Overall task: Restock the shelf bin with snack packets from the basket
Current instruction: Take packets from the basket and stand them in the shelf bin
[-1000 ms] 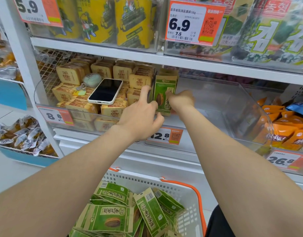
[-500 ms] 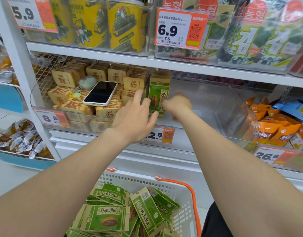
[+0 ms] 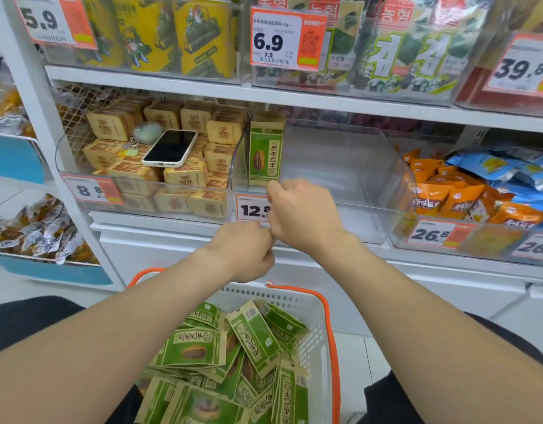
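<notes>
Against the left wall of the clear bin (image 3: 386, 185) the green packet (image 3: 265, 151) stands upright, released; left hand (image 3: 242, 249) and right hand (image 3: 303, 212) have withdrawn to its front lip, curled, empty. Rightward the bin lies open; basket (image 3: 333, 347) below.

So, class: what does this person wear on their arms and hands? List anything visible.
The left forearm and right forearm are bare as far as the picture shows; no sleeve reaches them. The left hand and right hand have no gloves, and no ring, watch or bracelet is visible. Dark clothing shows only beneath the arms, at the lower edges.
</notes>
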Available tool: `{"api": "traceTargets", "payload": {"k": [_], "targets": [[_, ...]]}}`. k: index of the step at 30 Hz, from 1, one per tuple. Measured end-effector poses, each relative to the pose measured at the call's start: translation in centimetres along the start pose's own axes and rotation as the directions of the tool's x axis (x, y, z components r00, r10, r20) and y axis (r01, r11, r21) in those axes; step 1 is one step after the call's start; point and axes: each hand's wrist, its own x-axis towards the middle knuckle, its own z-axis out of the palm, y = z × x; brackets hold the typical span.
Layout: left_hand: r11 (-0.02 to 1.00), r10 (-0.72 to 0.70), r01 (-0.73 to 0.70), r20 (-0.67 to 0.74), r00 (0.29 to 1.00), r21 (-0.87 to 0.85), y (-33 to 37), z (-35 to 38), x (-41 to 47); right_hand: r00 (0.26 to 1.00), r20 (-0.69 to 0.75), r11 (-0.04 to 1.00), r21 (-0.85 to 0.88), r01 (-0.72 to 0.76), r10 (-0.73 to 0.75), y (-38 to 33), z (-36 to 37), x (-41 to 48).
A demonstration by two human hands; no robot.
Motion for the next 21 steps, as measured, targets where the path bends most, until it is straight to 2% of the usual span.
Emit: {"api": "traceTargets", "payload": {"k": [2,4,6,8,15,18,21], "targets": [[0.996,0.069,-0.077,0.194,0.979,0.036,1.3,1.7,-0.7,0.975,0.220,1.000,0.016,-0.013,0.009,-0.9,0.2,-2.7],[0.990,0.106,-0.135,0.390,0.914,0.048,2.4,3.3,-1.2,0.900,0.435,1.000,-0.010,-0.020,0.022,-1.4,0.7,-5.6],[0.983,0.145,-0.182,0.500,0.854,0.025,3.4,5.2,-1.7,0.805,0.593,0.999,-0.023,-0.025,0.034,-1.7,1.8,-8.2],[0.974,0.194,-0.226,0.553,0.810,-0.010,4.6,7.7,-2.3,0.721,0.692,1.000,-0.022,-0.022,0.031,-1.7,2.9,-10.5],[0.910,0.296,-0.414,0.678,0.673,0.015,9.3,14.9,-5.6,0.483,0.875,0.999,0.007,0.034,-0.023,-1.0,5.4,-16.4],[0.866,0.376,-0.500,0.691,0.617,-0.026,10.4,16.7,-7.0,0.436,0.900,1.000,0.021,-0.004,-0.017,-0.9,6.3,-17.7],[0.864,0.410,-0.491,0.723,0.555,-0.113,11.0,17.9,-7.8,0.425,0.904,0.997,0.065,-0.034,-0.044,-0.8,6.9,-18.3]]}}
